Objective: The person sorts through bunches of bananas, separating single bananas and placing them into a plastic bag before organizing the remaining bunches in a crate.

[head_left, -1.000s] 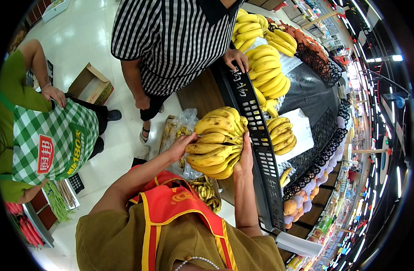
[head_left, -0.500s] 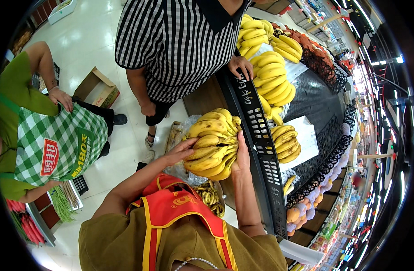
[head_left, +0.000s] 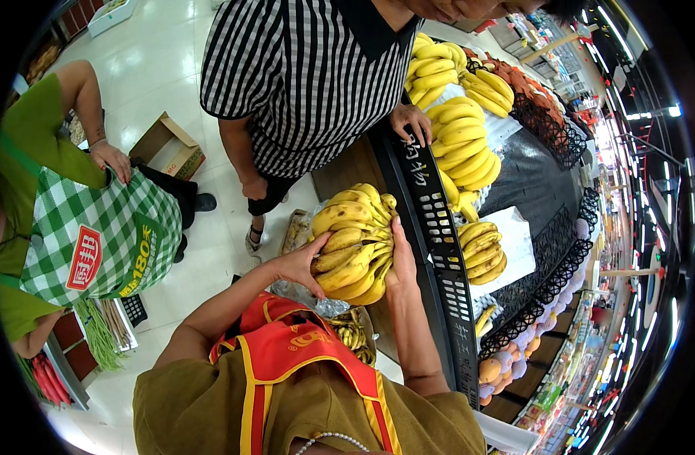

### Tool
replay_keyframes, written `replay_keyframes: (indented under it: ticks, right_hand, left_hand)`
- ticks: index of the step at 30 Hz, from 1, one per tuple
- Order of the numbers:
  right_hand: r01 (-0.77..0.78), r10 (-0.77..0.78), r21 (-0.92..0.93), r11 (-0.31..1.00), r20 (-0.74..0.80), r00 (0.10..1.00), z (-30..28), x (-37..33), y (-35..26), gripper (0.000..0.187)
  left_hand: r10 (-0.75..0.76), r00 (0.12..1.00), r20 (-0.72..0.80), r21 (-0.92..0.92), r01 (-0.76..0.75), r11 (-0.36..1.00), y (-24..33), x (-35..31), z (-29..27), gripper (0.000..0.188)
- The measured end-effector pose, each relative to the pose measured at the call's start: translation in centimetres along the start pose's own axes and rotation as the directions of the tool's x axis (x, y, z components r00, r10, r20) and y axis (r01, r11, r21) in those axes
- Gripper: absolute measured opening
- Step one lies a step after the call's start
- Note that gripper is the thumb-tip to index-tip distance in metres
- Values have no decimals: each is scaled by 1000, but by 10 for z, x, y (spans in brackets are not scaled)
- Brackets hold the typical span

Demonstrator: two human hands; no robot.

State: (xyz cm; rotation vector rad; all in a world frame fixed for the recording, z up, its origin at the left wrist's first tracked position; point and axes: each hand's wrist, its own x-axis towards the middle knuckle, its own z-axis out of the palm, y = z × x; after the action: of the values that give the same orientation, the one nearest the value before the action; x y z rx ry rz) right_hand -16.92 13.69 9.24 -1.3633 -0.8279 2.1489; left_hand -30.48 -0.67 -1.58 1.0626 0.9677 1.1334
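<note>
Person holds a bunch [head_left: 351, 246] of bananas in both hands, up in front of the red apron [head_left: 306, 345]. Bunch is yellow with brown marks, stems toward the right. Left hand [head_left: 300, 267] grips its left side, thumb spread low, fingers higher up and partly hidden by fruit. Right hand [head_left: 403, 262] is pressed to the right side by the stems, fingers pointing away from the body; bunch is clamped between the two hands. What the hidden fingertips do underneath, cannot tell.

Bunch is just left of the slotted black panel [head_left: 441, 246] along the stand's edge; whether it touches the panel, cannot tell. Below it: clear plastic [head_left: 328, 305] and more bananas [head_left: 353, 334], partly covered by the arms and apron.

On the stand past the panel: a big yellow pile [head_left: 465, 148], a smaller cluster [head_left: 482, 254] on white paper [head_left: 519, 243], black mat [head_left: 525, 171], round orange fruit [head_left: 490, 370] near the lower end.

Person in a striped shirt [head_left: 309, 83] stands opposite, one hand [head_left: 412, 121] on the panel's top. Co-worker in a green checked apron [head_left: 97, 235] at left, open carton [head_left: 165, 148] on the floor behind.
</note>
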Motion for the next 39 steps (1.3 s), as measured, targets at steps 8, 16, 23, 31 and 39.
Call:
replay_keyframes:
  ticks: [8,16,23,31,39]
  right_hand:
    - [-123,110,65,990,171,979,-2,5,4,41]
    - [-55,75,-81,995,270,960,4,3,8,42]
    - [-26,58,-107,994,302,951,14,5,14,48]
    - [-69,88,-70,995,338,937,14,16,31,47]
    - [-44,106,-181,983,352,930,16,23,39,51]
  left_hand:
    - [114,990,-89,-167,-127,978,-15,-3,4,130]
    - [139,975,-171,-334,-190,923,-10,-13,7,123]
    - [118,972,-202,-446,-199,873,-13,-22,7,121]
    - [92,970,-223,-396,-177,901,-28,-30,-2,120]
    - [92,976,-197,-321,-153,935,-38,-32,-6,128]
